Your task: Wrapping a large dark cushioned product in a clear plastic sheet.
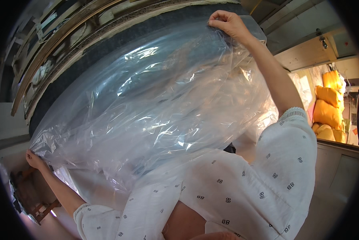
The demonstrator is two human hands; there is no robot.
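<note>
Seen from above through a rounded fisheye lens. At far left, low down, dark wooden furniture (31,200) on the floor, partly blurred. Just above it, left hand (34,159), fingers closed in a pinch on the lower left corner of a large clear plastic sheet (155,104), forearm running down to a white patterned sleeve (147,212). Spread across the middle, that clear plastic sheet, crinkled and shiny with glare, stretched diagonally between the two hands, from low left to high right. Behind and under the sheet, a long dark grey padded surface (119,42), curved by the lens, with a pale edge and wooden framed panels (55,44) beyond at upper left. At upper right, right hand (227,23), raised, fingers curled shut on the sheet's top edge, pressed against the dark padded surface. Bare forearm sloping down to a white short sleeve with small dark printed marks. At far right, a stack of yellow-orange sacks (329,108) against a wall, well apart from the hands, with a pale wooden board (307,54) above.
</note>
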